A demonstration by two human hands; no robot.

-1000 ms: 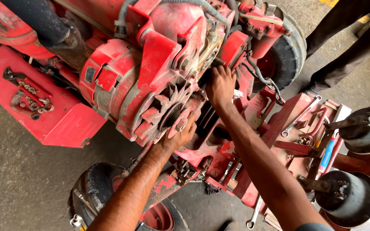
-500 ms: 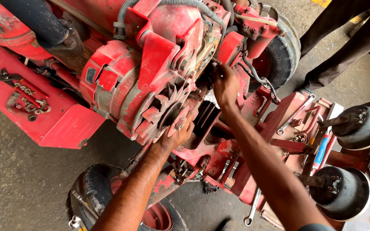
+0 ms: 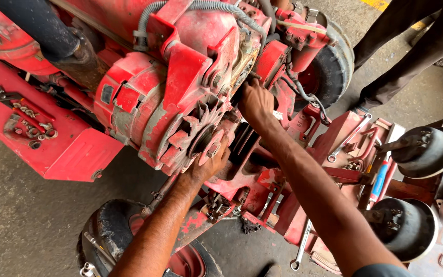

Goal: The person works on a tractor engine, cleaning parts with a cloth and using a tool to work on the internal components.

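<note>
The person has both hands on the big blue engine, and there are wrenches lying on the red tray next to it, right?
Not quite. The engine is red, not blue, as the head view shows. Both the left hand and the right hand are on it, and wrenches lie on the red tray beside it.

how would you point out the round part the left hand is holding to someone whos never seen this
Start at the big red engine filling the upper left. At its lower front edge, the left hand cups a round pulley with a dark centre, ringed by red fan blades, unlike the flat castings around it.
</note>
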